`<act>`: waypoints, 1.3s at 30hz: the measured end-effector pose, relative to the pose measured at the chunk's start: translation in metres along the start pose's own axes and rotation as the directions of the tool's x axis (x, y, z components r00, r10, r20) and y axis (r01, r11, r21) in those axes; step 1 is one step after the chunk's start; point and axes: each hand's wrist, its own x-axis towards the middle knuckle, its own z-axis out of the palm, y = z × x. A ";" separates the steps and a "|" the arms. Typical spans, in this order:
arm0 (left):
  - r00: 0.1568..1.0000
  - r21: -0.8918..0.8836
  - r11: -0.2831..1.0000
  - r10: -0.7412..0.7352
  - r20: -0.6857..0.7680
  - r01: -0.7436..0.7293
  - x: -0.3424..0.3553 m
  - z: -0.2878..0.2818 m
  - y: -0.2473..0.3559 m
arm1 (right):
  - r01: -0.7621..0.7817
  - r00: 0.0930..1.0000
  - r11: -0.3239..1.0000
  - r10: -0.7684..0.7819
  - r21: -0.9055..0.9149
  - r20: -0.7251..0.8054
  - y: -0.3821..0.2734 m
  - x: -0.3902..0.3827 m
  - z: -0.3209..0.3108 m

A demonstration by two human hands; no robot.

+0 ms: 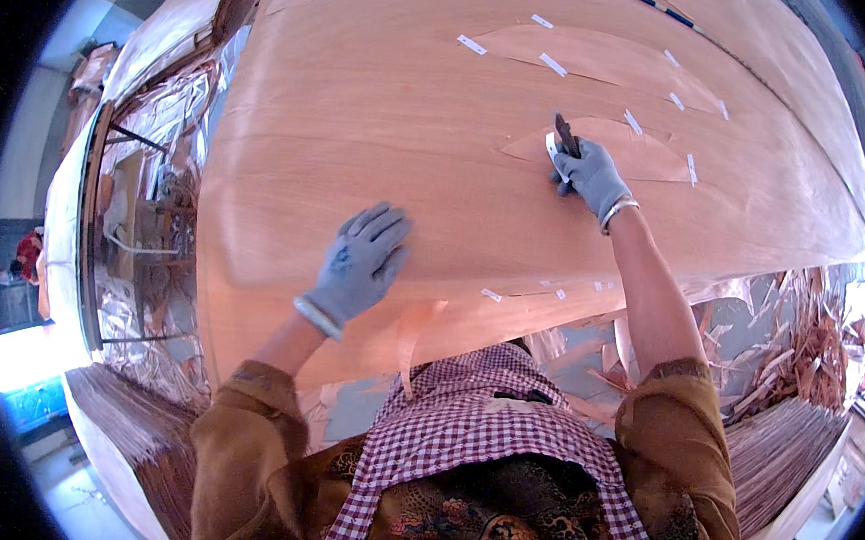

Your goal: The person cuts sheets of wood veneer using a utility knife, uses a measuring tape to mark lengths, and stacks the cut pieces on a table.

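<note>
My left hand (pixel 353 264), in a grey glove, lies over the pale wood veneer sheet (pixel 363 115) at its left part, fingers stretched out. My right hand (pixel 585 175), also gloved, is closed on a dark narrow tool (pixel 567 134), with a white tape strip (pixel 552 148) at its tip side beside the thumb. It is over an oval patch (pixel 651 160) in the sheet. More short white tape pieces (pixel 552 65) mark seams above and right of it, and smaller ones (pixel 491 295) sit along the near edge.
Stacked veneer bundles (pixel 131 420) stand at lower left and right. Scrap pieces (pixel 809 337) are piled at the right. A metal-framed rack (pixel 139 239) with scraps is at the left. A long dark rod (pixel 651 6) lies along the far side. A red object (pixel 29 252) is at far left.
</note>
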 end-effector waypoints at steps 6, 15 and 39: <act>0.982 0.105 0.994 0.035 -0.185 -0.015 0.102 0.062 0.033 | 0.007 0.998 0.998 -0.004 -0.061 0.055 0.008 0.001 -0.005; 0.983 0.169 0.983 0.104 -0.154 -0.078 0.135 0.085 0.018 | 0.128 0.979 0.971 -0.156 0.202 0.129 -0.010 0.002 0.019; 0.962 0.208 0.941 0.245 0.119 -0.266 0.156 0.084 0.003 | 0.202 0.979 0.874 -0.164 -0.441 0.123 -0.014 -0.021 0.033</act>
